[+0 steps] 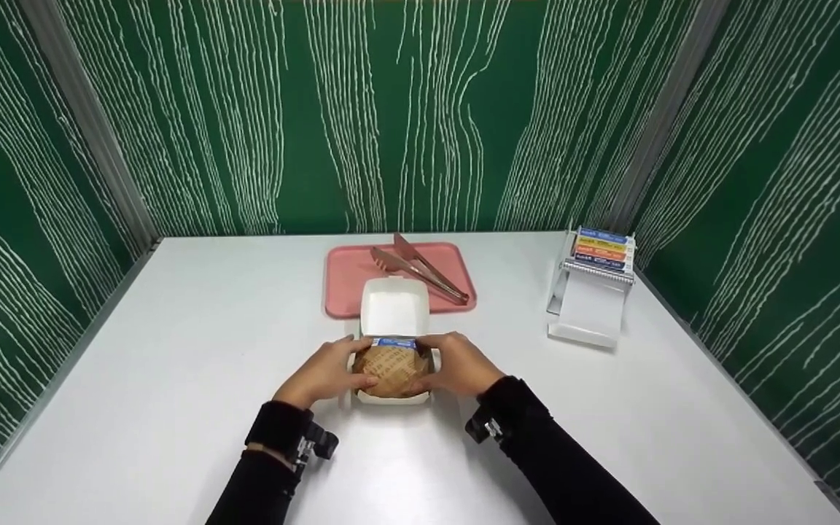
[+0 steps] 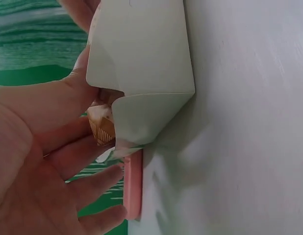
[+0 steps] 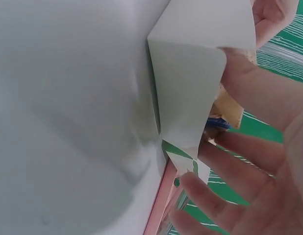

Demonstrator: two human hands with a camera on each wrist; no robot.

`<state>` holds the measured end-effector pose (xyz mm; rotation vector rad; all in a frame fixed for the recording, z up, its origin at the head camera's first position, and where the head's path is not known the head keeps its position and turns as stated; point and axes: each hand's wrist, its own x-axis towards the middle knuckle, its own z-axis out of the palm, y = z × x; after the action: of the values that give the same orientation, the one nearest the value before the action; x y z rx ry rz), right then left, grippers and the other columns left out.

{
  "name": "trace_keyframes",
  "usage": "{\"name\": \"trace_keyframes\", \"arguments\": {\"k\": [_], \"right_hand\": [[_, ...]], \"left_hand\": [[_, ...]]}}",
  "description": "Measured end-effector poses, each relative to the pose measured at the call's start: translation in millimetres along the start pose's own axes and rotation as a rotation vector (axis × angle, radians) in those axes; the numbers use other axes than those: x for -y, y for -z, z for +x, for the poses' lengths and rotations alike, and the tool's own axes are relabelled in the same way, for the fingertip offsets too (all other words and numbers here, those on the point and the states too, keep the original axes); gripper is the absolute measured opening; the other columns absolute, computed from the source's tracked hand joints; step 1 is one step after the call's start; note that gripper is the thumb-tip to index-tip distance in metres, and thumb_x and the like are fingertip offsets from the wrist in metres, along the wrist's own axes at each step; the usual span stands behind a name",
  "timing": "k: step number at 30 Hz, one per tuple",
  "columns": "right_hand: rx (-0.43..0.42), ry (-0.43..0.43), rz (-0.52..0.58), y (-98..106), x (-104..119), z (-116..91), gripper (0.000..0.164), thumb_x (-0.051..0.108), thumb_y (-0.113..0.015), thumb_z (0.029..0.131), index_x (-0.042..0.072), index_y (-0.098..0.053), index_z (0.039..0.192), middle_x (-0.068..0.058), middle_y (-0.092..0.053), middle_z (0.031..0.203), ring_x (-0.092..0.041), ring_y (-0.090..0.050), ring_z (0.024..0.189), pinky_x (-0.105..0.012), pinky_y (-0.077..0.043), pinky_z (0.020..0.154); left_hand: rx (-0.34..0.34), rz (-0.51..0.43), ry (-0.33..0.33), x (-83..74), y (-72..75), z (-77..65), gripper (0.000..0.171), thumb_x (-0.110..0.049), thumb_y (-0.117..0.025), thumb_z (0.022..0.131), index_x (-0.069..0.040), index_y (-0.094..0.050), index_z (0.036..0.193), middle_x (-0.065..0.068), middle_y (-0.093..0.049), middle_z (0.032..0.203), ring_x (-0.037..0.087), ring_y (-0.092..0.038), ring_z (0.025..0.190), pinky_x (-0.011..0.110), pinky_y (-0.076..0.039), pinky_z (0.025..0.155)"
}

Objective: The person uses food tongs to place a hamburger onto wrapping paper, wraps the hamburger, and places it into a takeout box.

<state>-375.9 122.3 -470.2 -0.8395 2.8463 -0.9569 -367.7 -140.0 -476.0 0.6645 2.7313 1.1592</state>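
A round bundle in brown printed paper, looking like a wrapped burger, sits in the base of a white takeaway burger box. The box's lid is folded back and leans over the tray. A blue-and-white label strip shows at the bundle's far edge. My left hand grips the bundle from the left, thumb at the near side and fingers at the far side. From the right, my right hand holds it the same way. In both wrist views, the box's outer wall partly hides the bundle, and thumbs reach inside the rim.
Behind the box lies a pink tray with metal tongs resting across it. At the back right stands a label dispenser with several coloured rolls or boxes on top. Green patterned walls close in the white table.
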Motion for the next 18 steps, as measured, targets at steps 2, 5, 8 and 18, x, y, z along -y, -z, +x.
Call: {"name": "trace_keyframes", "arguments": {"k": [2, 5, 8, 18], "right_hand": [[0.034, 0.001, 0.009, 2, 1, 1, 0.069, 0.027, -0.096, 0.077, 0.002, -0.068, 0.134, -0.01, -0.073, 0.121, -0.028, -0.065, 0.116, -0.046, -0.051, 0.105], [0.095, -0.006, 0.006, 5, 2, 4, 0.07, 0.021, -0.095, 0.078, -0.001, -0.065, 0.138, -0.012, -0.072, 0.124, -0.027, -0.065, 0.118, -0.044, -0.05, 0.106], [0.138, -0.028, -0.017, 7, 2, 6, 0.077, 0.018, -0.095, 0.078, -0.002, -0.06, 0.143, -0.014, -0.07, 0.131, -0.028, -0.062, 0.126, -0.043, -0.048, 0.11], [0.136, 0.019, -0.136, 12, 8, 10, 0.067, 0.017, -0.099, 0.072, 0.007, -0.07, 0.132, -0.008, -0.074, 0.116, -0.029, -0.066, 0.116, -0.045, -0.051, 0.105]], "left_hand": [[0.027, -0.026, -0.01, 2.8, 2.0, 2.2, 0.068, -0.018, -0.085, 0.089, -0.002, -0.057, 0.149, 0.022, -0.062, 0.142, 0.037, -0.058, 0.13, 0.054, -0.043, 0.114], [0.067, -0.033, -0.038, 6.0, 6.4, 2.8, 0.073, -0.019, -0.086, 0.087, 0.0, -0.054, 0.15, 0.021, -0.062, 0.142, 0.037, -0.056, 0.133, 0.055, -0.042, 0.115], [0.104, 0.005, -0.075, 5.1, 11.2, 2.1, 0.077, -0.013, -0.09, 0.082, 0.002, -0.054, 0.149, 0.023, -0.059, 0.145, 0.042, -0.051, 0.138, 0.057, -0.039, 0.117], [0.063, 0.283, -0.063, -14.5, 7.8, 9.9, 0.075, -0.002, -0.095, 0.065, -0.007, -0.068, 0.135, 0.016, -0.071, 0.125, 0.041, -0.061, 0.123, 0.058, -0.043, 0.112]]}}
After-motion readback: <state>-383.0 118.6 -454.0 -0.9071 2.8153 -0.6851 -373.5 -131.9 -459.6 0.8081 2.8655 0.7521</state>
